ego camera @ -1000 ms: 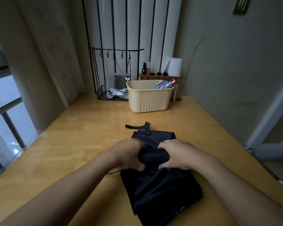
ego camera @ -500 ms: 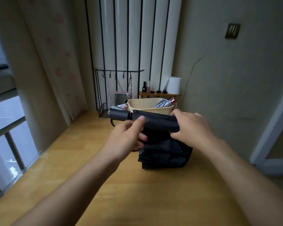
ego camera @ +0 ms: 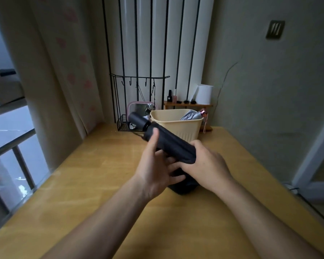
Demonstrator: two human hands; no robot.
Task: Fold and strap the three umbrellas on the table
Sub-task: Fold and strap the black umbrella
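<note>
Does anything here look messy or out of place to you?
Nothing spilled or broken. The black umbrella, held tilted by the left hand and right hand, has loose fabric bunched beneath it, not yet rolled tight. A silver umbrella pokes over the basket rim.

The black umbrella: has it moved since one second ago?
Yes. The umbrella lay flat on the table; now it is lifted and tilted, its handle up by the beige basket.
</note>
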